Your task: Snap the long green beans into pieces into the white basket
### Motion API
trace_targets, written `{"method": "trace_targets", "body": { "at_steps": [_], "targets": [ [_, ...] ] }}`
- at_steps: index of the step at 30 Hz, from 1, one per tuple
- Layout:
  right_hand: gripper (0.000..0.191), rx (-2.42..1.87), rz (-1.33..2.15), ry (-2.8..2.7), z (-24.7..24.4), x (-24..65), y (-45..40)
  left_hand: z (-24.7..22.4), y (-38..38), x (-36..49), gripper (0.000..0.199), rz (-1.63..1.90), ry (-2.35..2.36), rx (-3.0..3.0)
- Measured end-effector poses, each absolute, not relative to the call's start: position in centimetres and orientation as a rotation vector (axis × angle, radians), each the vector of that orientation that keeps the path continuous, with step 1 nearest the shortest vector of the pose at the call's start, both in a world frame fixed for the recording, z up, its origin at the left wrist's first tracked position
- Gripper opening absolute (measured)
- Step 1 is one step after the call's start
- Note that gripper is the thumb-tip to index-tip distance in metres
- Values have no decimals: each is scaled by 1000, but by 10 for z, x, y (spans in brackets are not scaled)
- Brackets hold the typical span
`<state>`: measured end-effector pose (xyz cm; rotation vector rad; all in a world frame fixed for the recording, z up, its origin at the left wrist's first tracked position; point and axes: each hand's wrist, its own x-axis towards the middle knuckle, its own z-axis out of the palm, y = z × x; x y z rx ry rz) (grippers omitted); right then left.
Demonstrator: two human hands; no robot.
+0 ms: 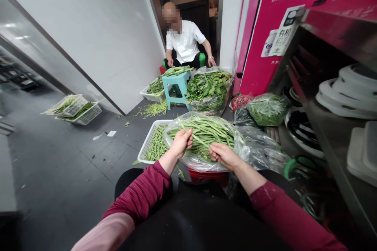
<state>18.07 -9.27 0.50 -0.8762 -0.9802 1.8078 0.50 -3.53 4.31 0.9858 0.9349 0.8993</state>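
The left hand (183,141) and right hand (221,153) are both closed, thumb and fingers pinching one long green bean (199,140) that slants down from the left to the right. Just beyond and beneath them, an open clear plastic bag (188,160) holds a heap of long beans (216,129), most lying roughly lengthwise from left to right. Below the bag, between the forearms, a red container (206,176) shows.

Directly left of the left hand, a white basket (142,153) holds short bean pieces (156,145). To the right of the right hand lie crumpled clear plastic (262,147) and, farther right, a metal shelf unit (326,133) with stacked white lids (344,98).

Past the bean bag, a large bag of leafy greens (207,86) stands beside a light-blue stool (178,79) with green stalks (177,70) on top. Far to the left of the left hand, two white baskets (85,117) of greens overlap on the floor. Farthest ahead, behind the stool, a person (187,43) in a white shirt sits bent forward.
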Motion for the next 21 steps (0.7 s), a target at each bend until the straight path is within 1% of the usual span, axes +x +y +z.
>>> {"method": "trace_targets", "body": {
  "at_steps": [2, 4, 7, 9, 11, 12, 13, 15, 17, 21],
  "targets": [
    [36, -805, 1690, -1035, 8, 184, -93, 33, -34, -3, 33, 873, 965, 842],
    [35, -824, 1588, -1133, 6, 190, -89, 23, -34, -13, 33, 874, 1010, 734],
    [24, -1146, 1473, -1490, -5, 197, -78, 20, -36, -21, 33, 902, 983, 758],
    [13, -1453, 1270, -1685, -14, 196, -70, 25, -39, -20, 33, 894, 929, 837],
    [17, -1564, 1124, -1665, -19, 189, -68, 31, -43, -13, 33, 860, 898, 891],
    [20, -1522, 1167, -1594, -19, 184, -68, 33, -45, -8, 34, 832, 893, 910],
    [24, -1425, 1296, -1506, -18, 179, -70, 33, -48, -3, 35, 795, 898, 931],
    [34, -1180, 1664, -1303, -14, 171, -76, 31, -52, 7, 36, 698, 934, 1004],
    [37, -1003, 1937, -1124, -9, 169, -81, 27, -55, 14, 38, 622, 1005, 1098],
    [33, -891, 2105, -1055, -2, 177, -85, 24, -43, 13, 41, 608, 1009, 1067]
  ]
}}
